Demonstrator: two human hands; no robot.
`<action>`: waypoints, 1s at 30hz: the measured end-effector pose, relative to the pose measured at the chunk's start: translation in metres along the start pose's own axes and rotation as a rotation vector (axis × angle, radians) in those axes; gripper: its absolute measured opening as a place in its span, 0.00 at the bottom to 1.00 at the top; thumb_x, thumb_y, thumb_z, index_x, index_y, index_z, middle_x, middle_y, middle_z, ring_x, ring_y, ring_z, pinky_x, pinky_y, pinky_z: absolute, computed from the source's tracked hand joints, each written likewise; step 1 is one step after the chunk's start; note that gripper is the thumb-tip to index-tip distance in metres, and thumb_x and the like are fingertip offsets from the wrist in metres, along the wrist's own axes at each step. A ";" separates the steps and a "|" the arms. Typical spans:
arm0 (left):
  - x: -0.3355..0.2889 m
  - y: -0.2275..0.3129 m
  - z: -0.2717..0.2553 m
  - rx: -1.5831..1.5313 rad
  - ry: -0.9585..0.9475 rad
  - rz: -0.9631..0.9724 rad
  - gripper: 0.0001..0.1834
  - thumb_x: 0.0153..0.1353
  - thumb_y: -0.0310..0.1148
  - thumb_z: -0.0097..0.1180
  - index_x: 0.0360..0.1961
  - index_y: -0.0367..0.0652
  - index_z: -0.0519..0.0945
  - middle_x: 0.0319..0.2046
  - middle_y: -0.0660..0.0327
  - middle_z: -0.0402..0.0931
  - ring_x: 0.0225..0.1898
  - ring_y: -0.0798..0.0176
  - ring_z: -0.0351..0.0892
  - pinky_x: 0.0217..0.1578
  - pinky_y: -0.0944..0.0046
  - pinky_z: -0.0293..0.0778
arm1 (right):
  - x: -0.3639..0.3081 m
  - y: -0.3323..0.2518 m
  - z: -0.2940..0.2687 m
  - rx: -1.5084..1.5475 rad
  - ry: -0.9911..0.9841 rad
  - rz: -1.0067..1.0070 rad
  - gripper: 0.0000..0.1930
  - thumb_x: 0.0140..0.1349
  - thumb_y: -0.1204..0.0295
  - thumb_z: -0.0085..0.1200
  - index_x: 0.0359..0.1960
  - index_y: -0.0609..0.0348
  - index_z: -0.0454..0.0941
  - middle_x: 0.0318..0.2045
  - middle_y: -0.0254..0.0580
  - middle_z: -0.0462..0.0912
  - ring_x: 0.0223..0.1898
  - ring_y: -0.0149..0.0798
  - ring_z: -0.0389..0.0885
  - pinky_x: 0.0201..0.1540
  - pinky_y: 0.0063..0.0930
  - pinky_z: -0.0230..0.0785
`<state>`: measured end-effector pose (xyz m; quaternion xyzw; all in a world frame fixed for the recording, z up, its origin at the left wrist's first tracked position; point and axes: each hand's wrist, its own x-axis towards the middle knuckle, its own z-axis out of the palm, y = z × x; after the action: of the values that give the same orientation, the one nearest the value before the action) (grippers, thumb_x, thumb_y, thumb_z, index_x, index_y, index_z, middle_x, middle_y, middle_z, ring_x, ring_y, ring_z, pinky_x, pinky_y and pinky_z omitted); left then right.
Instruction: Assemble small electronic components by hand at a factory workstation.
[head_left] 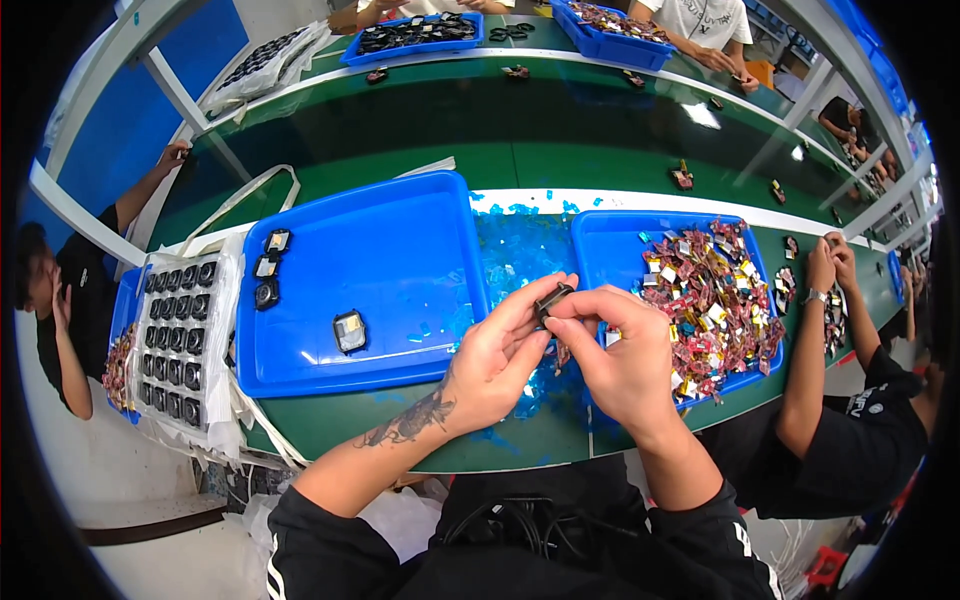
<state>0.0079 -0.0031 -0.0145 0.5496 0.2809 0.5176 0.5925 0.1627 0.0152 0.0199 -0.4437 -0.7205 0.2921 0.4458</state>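
Note:
Both hands meet in front of me around a small black watch-like case (552, 302), tilted on its edge. My left hand (490, 365) grips it from the left between fingers and thumb. My right hand (632, 362) pinches its right side with thumb and forefinger. A small reddish part shows just under the fingers; whether it hangs from the case I cannot tell. On the left, a blue tray (385, 225) holds several similar cases, one of them a silver-faced case (349, 332). At the right, a second blue tray (598, 228) carries a heap of small circuit boards with batteries (705, 310).
Blue film scraps (520, 250) litter the green bench between the trays. A white sheet of black round-faced cases (180, 335) lies at the far left. Beyond runs a green conveyor (440, 120) with scattered parts. Co-workers sit around; one person's hands (828, 262) work at the right.

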 end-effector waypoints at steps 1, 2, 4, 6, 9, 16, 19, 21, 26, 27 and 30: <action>0.000 -0.001 0.001 0.007 0.007 -0.006 0.27 0.66 0.16 0.40 0.66 0.34 0.56 0.64 0.50 0.61 0.63 0.59 0.66 0.63 0.61 0.62 | 0.000 0.000 0.000 -0.034 -0.006 -0.014 0.04 0.50 0.78 0.64 0.28 0.60 0.81 0.22 0.38 0.81 0.21 0.35 0.77 0.30 0.29 0.63; 0.000 -0.002 0.001 0.014 0.014 -0.012 0.27 0.66 0.16 0.39 0.66 0.34 0.56 0.64 0.50 0.61 0.63 0.59 0.66 0.62 0.61 0.63 | 0.000 0.001 -0.001 -0.069 -0.013 -0.029 0.05 0.50 0.77 0.63 0.28 0.59 0.81 0.22 0.37 0.80 0.21 0.34 0.76 0.30 0.29 0.63; 0.000 -0.004 0.002 0.030 0.011 0.004 0.27 0.66 0.17 0.39 0.67 0.33 0.56 0.64 0.50 0.61 0.63 0.59 0.66 0.62 0.61 0.63 | 0.000 -0.001 0.000 -0.117 0.005 -0.056 0.05 0.50 0.77 0.63 0.28 0.58 0.80 0.22 0.36 0.80 0.20 0.34 0.75 0.31 0.29 0.62; -0.001 -0.004 0.002 0.046 0.007 0.019 0.27 0.66 0.17 0.39 0.67 0.33 0.56 0.64 0.50 0.62 0.62 0.59 0.66 0.61 0.62 0.64 | -0.001 -0.002 0.000 -0.165 0.023 -0.082 0.05 0.50 0.77 0.63 0.27 0.58 0.80 0.22 0.35 0.80 0.20 0.34 0.74 0.32 0.30 0.62; -0.002 -0.004 0.003 0.056 0.005 0.013 0.26 0.66 0.17 0.39 0.66 0.33 0.56 0.64 0.50 0.61 0.62 0.59 0.66 0.61 0.62 0.64 | -0.002 -0.002 0.001 -0.190 0.040 -0.087 0.05 0.49 0.77 0.63 0.26 0.56 0.79 0.21 0.34 0.79 0.19 0.34 0.72 0.33 0.30 0.63; -0.003 -0.005 0.009 -0.010 0.007 0.091 0.26 0.66 0.15 0.39 0.66 0.33 0.57 0.64 0.49 0.61 0.63 0.57 0.66 0.62 0.61 0.63 | -0.006 -0.002 0.000 -0.127 0.068 -0.091 0.08 0.46 0.80 0.64 0.22 0.57 0.75 0.20 0.32 0.76 0.22 0.33 0.72 0.35 0.30 0.64; -0.004 -0.004 0.011 -0.052 -0.008 0.111 0.26 0.66 0.15 0.39 0.66 0.33 0.58 0.64 0.49 0.61 0.63 0.57 0.66 0.62 0.61 0.63 | -0.010 -0.002 0.000 -0.082 0.145 -0.099 0.13 0.44 0.82 0.66 0.23 0.59 0.71 0.24 0.36 0.74 0.28 0.33 0.73 0.36 0.27 0.65; -0.005 -0.001 0.013 -0.066 -0.023 0.112 0.26 0.66 0.15 0.40 0.65 0.33 0.58 0.63 0.48 0.62 0.63 0.57 0.66 0.62 0.61 0.63 | -0.009 -0.006 -0.004 -0.076 0.190 -0.107 0.18 0.42 0.82 0.66 0.28 0.59 0.67 0.31 0.41 0.70 0.36 0.37 0.73 0.39 0.26 0.65; -0.003 0.000 0.006 -0.104 0.057 0.078 0.27 0.64 0.15 0.41 0.65 0.34 0.58 0.61 0.47 0.65 0.62 0.57 0.67 0.62 0.61 0.63 | -0.004 0.000 0.002 0.020 0.136 -0.104 0.16 0.45 0.81 0.65 0.31 0.60 0.69 0.35 0.42 0.71 0.40 0.37 0.73 0.44 0.27 0.67; -0.001 0.000 0.006 -0.103 0.054 0.081 0.27 0.64 0.15 0.41 0.65 0.34 0.58 0.61 0.47 0.65 0.62 0.57 0.67 0.62 0.61 0.63 | -0.008 0.001 0.001 0.279 0.186 0.010 0.15 0.48 0.81 0.64 0.34 0.62 0.70 0.36 0.42 0.73 0.41 0.36 0.74 0.46 0.28 0.69; 0.005 0.002 0.008 -0.214 0.179 0.111 0.27 0.64 0.15 0.41 0.65 0.34 0.58 0.60 0.47 0.65 0.62 0.55 0.67 0.62 0.59 0.62 | -0.024 0.002 -0.012 0.532 0.176 0.129 0.17 0.53 0.79 0.63 0.43 0.65 0.72 0.40 0.41 0.78 0.47 0.32 0.77 0.52 0.29 0.72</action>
<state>0.0157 -0.0016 -0.0100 0.4496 0.2452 0.6234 0.5909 0.1792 -0.0052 0.0141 -0.3796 -0.5476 0.4588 0.5878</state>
